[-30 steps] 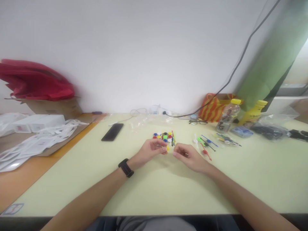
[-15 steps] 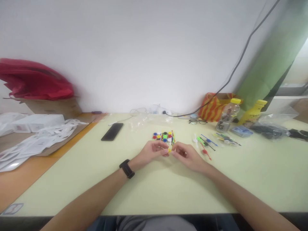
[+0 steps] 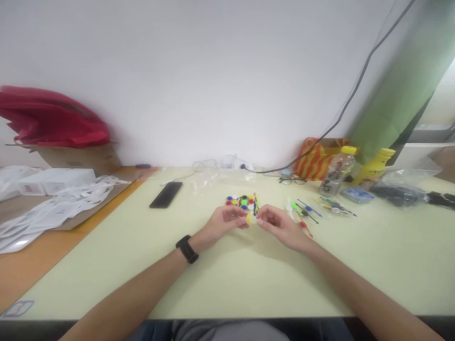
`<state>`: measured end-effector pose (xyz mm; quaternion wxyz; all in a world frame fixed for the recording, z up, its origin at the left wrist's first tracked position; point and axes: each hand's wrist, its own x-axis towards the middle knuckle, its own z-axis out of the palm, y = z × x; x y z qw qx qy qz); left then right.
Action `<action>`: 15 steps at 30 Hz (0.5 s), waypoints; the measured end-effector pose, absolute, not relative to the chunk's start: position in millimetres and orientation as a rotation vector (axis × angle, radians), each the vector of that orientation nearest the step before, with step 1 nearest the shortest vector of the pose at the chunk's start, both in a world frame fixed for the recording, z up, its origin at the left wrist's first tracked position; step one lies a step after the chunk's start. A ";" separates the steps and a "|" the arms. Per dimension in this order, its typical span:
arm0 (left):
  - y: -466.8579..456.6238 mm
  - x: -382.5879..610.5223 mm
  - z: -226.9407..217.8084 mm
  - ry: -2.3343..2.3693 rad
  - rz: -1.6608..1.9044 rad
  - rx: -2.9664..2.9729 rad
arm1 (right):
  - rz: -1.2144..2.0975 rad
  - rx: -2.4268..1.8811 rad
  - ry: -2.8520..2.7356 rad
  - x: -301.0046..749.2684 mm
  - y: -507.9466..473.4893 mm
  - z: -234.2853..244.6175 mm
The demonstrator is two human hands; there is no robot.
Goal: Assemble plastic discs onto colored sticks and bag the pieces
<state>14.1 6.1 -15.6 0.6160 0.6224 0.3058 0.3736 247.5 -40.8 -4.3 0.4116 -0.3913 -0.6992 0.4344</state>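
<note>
Yellow piece [image 3: 249, 219] | in left hand [image 3: 223, 225] | bottle [image 3: 338, 169] label: "G"

At frame centre, you see a small yellow piece [image 3: 249, 219] and coloured discs [image 3: 244, 202] in smooth plastic. To their right, your arrow-ended pieces [image 3: 302, 225] also look plastic. Note the smooth, low-sheen worktop [image 3: 227, 289] beneath. Your watch strap [image 3: 187, 249] reads as matt and rubber-like; the phone [image 3: 166, 194] shows a dark, smooth face. At upper left, you find soft, creased red cloth [image 3: 53, 118] over matt brown cardboard [image 3: 81, 160]. At right, observe a clear, glossy plastic bottle [image 3: 337, 173] and crinkled transparent film [image 3: 412, 171]. The wall [image 3: 213, 85] appears smooth and matt.
</note>
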 end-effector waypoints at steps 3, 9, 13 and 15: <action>3.7 15.4 -13.4 0.677 0.849 1.418 | 1.000 -0.992 -1.812 243.4 -40.3 -10.1; 0.5 17.0 -11.8 0.636 0.794 1.392 | 0.940 -0.971 -1.892 238.6 -43.4 -16.7; 3.3 16.4 -17.4 0.634 0.834 1.379 | 0.812 -0.966 -1.923 241.3 -45.6 -18.5; 4.4 16.1 -19.2 0.637 0.846 1.381 | 0.740 -0.978 -1.902 243.9 -45.5 -19.2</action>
